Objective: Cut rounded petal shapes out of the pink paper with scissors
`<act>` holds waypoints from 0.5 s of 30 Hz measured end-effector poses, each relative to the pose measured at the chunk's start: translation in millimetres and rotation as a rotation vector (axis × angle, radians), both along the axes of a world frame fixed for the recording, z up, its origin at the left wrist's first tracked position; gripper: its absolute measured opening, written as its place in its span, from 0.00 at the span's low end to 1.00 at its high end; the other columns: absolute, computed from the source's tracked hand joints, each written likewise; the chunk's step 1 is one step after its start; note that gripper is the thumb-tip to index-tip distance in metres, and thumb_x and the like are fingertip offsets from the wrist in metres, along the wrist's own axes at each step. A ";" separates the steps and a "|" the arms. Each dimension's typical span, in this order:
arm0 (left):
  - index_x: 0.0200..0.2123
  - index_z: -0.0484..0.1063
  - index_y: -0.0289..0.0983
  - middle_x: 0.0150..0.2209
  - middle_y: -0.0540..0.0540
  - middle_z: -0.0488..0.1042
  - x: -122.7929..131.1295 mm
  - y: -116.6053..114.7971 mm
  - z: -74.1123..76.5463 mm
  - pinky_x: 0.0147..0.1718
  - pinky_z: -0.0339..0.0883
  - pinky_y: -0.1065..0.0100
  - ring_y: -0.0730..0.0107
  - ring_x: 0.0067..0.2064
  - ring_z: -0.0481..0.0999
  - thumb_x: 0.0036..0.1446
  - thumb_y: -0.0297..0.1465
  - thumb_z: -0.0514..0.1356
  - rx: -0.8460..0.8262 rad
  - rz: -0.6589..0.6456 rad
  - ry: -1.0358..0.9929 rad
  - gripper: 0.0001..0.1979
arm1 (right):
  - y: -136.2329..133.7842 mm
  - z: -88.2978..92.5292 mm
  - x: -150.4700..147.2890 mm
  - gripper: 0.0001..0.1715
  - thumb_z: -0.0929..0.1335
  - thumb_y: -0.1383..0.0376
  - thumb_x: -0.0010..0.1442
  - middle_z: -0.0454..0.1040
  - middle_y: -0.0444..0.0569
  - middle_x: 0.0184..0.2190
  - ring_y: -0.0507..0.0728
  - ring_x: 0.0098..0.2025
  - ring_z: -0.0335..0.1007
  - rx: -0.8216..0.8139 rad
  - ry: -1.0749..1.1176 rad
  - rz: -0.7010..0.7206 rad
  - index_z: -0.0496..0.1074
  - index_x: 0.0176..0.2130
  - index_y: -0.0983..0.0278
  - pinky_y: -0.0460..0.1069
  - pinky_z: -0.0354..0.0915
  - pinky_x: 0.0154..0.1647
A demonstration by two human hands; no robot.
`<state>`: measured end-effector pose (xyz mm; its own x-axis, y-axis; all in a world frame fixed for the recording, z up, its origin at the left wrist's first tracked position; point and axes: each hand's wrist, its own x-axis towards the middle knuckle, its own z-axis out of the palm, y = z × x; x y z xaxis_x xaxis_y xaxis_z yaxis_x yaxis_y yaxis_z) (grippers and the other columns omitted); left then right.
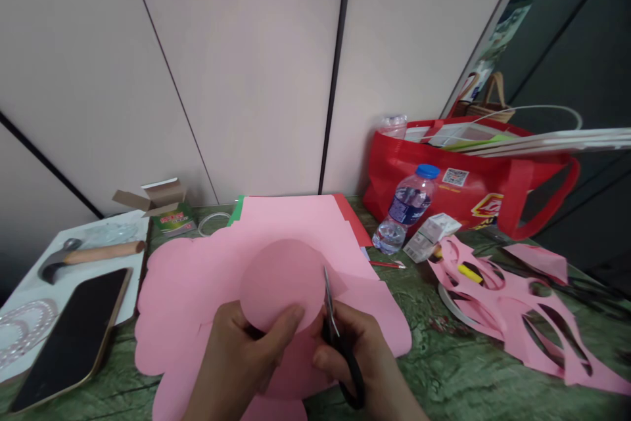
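A round piece of pink paper (280, 280) is pinched in my left hand (251, 342), the thumb lying on top near its lower edge. My right hand (352, 345) grips a pair of black-handled scissors (351, 362). Their blades point up and away from me, right at the disc's right edge, where a pointed strip of pink paper (336, 280) sticks out. Below both hands spread larger pink sheets (172, 303), some with scalloped outlines. Part of the scissors' handle is hidden by my fingers.
Pink offcuts with holes (522, 316) lie right, near a water bottle (407, 207), a small white box (431, 237) and a red bag (444, 178). Left are a phone (73, 335), a hammer (93, 253), a bead string (29, 326) and an opened small box (170, 214).
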<state>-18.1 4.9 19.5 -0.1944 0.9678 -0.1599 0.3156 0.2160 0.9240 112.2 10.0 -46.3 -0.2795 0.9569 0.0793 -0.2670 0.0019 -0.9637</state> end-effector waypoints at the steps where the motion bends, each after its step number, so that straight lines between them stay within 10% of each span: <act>1: 0.04 0.56 0.39 0.05 0.56 0.52 -0.1 0.1 -0.2 0.13 0.41 0.73 0.81 0.10 0.50 0.41 0.40 0.58 -0.002 -0.003 -0.005 0.22 | 0.0 -0.1 0.0 0.23 0.73 0.51 0.41 0.56 0.37 0.15 0.47 0.17 0.47 -0.002 0.000 0.001 0.64 0.25 0.64 0.42 0.47 0.15; 15: 0.06 0.56 0.39 0.06 0.57 0.52 -1.8 0.6 -3.2 0.12 0.43 0.74 0.81 0.11 0.51 0.42 0.41 0.59 0.018 -0.003 -0.076 0.22 | -0.5 -4.9 -0.6 0.21 0.74 0.54 0.41 0.59 0.38 0.14 0.46 0.15 0.50 -0.044 -0.014 -0.011 0.64 0.24 0.64 0.42 0.47 0.14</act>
